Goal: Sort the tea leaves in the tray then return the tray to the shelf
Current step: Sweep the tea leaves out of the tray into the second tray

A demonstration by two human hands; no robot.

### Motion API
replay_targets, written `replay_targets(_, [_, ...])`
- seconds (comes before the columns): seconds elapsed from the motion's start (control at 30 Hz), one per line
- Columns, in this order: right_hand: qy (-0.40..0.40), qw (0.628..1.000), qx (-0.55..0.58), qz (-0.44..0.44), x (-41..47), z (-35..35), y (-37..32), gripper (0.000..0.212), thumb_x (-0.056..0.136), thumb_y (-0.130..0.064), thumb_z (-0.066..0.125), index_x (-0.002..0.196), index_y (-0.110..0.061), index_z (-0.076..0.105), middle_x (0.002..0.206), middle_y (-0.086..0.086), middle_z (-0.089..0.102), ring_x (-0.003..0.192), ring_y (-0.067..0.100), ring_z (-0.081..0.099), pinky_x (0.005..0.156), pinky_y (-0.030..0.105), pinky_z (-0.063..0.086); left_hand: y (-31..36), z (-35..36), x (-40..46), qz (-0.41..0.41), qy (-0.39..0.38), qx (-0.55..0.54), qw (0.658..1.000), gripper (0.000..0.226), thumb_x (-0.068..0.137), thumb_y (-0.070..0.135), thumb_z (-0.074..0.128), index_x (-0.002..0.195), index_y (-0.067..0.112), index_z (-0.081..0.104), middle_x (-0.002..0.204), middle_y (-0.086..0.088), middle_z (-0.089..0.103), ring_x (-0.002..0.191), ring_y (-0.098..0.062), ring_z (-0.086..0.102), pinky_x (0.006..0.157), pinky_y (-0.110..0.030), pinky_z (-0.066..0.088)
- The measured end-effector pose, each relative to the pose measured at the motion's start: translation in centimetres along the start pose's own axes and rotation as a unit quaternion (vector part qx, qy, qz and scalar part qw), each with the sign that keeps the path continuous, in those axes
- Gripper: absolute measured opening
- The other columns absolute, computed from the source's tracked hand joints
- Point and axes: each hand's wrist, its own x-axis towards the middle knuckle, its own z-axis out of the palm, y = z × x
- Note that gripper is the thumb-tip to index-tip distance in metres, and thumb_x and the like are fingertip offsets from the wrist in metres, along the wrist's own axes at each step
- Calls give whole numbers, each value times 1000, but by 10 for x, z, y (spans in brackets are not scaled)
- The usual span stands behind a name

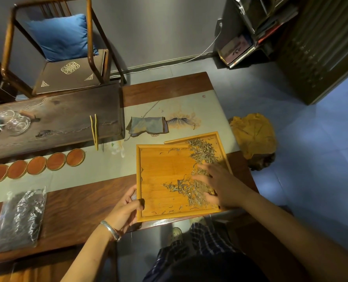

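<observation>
Bamboo-coloured wood is what the tray [158, 180] looks to be made of, and it's sat at the near edge of the table [83, 202], partly over the pale table runner [100, 169]. A second tray [217, 139] is tucked under its far right corner, so only a strip of that one is seen.

The tea leaves [189, 190] are split into two loose heaps: one up in the far right corner, spilling across where the two trays meet, and one near the front right. A few strays are scattered over the bare middle.

The near left edge of the tray is gripped by the left hand [124, 210], thumb on top of the rim and fingers curled underneath, so the tray is being steadied. The right hand [215, 184] is spread flat with fingers fairly wide, laid over the near heap. It's a bit blurred, so whether any leaves are actually pinched can't be told.

So the sorting step is reckoned to be the one in hand, probably somewhere mid-way, since the leaves are grouped but not tidy. Next up, the stray bits would likely need to be swept or picked toward one heap, with a light touch so nothing gets flicked over the low rim. The shelf part hasn't been reached yet; a shelf unit [250, 33] is seen in the far right corner of the room, but whether it's the right one can't be said.
</observation>
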Motion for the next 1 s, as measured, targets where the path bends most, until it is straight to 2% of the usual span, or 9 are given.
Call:
replay_targets(0.1, [13, 999, 23, 27, 14, -3, 6, 60, 88, -34, 57, 143, -31, 33, 157, 5, 17, 143, 25, 17, 115, 44, 23, 0, 0, 0, -7, 8, 3, 1000, 57, 79, -26, 34, 130, 0, 40, 97, -12, 72, 62, -20, 69, 50, -23, 55])
replay_targets(0.23, [35, 998, 21, 40, 33, -7, 12, 59, 86, -34, 59, 141, -30, 38, 156, 6, 22, 141, 26, 23, 111, 43, 27, 1, 5, -2, -10, 22, 10, 1000, 61, 72, -16, 46, 128, 5, 43, 91, -12, 71, 54, -18, 65, 46, -22, 53])
replay_targets(0.33, [57, 998, 14, 32, 41, -9, 17, 59, 83, -30, 62, 139, -28, 43, 153, 10, 30, 140, 28, 27, 112, 47, 30, -1, 4, -1, -9, 37, 1, 999, 64, 65, -8, 55, 126, 13, 52, 102, -18, 68, 78, -33, 62, 62, -36, 57])
replay_targets(0.4, [70, 997, 13, 33, 44, -10, 20, 55, 84, -27, 62, 137, -25, 47, 150, 12, 34, 137, 30, 31, 110, 47, 33, -1, 2, -1, -10, 45, 3, 999, 68, 62, -3, 62, 127, 13, 51, 106, -19, 65, 90, -39, 53, 69, -43, 52])
replay_targets(0.53, [91, 994, 34, 59, 47, -9, 26, 46, 88, -18, 58, 133, -17, 52, 145, 17, 40, 133, 33, 39, 106, 42, 36, -3, -1, -4, -15, 51, 13, 998, 73, 62, -1, 62, 132, 11, 46, 110, -18, 67, 93, -39, 57, 76, -45, 54])
replay_targets(0.67, [115, 990, 48, 64, 49, -8, 31, 38, 88, -9, 56, 126, -12, 58, 138, 17, 46, 126, 32, 46, 101, 40, 42, -7, -3, -7, -15, 48, 11, 999, 69, 61, 7, 67, 127, 21, 54, 117, -25, 61, 104, -44, 38, 82, -52, 39])
replay_targets(0.83, [185, 980, 34, 69, 49, -14, 32, 31, 79, 3, 57, 108, -2, 67, 120, 23, 59, 109, 38, 57, 86, 49, 53, -12, -5, -8, -24, 63, -14, 998, 68, 58, 8, 68, 123, 27, 58, 116, -27, 46, 103, -41, 29, 70, -43, 29])
replay_targets(0.9, [197, 977, 52, 61, 46, -16, 27, 31, 80, -6, 59, 110, -7, 67, 122, 19, 59, 112, 34, 56, 89, 48, 52, -14, -6, -8, -18, 66, -18, 997, 69, 57, 8, 70, 123, 26, 58, 116, -28, 50, 103, -41, 31, 70, -42, 31])
replay_targets(1.0, [148, 987, 60, 21, 36, -8, 13, 39, 83, -36, 54, 120, -22, 58, 135, 10, 51, 123, 28, 48, 99, 46, 46, -15, -8, -6, -17, 66, -3, 998, 72, 57, 10, 71, 126, 24, 55, 118, -30, 55, 101, -39, 36, 68, -42, 35])
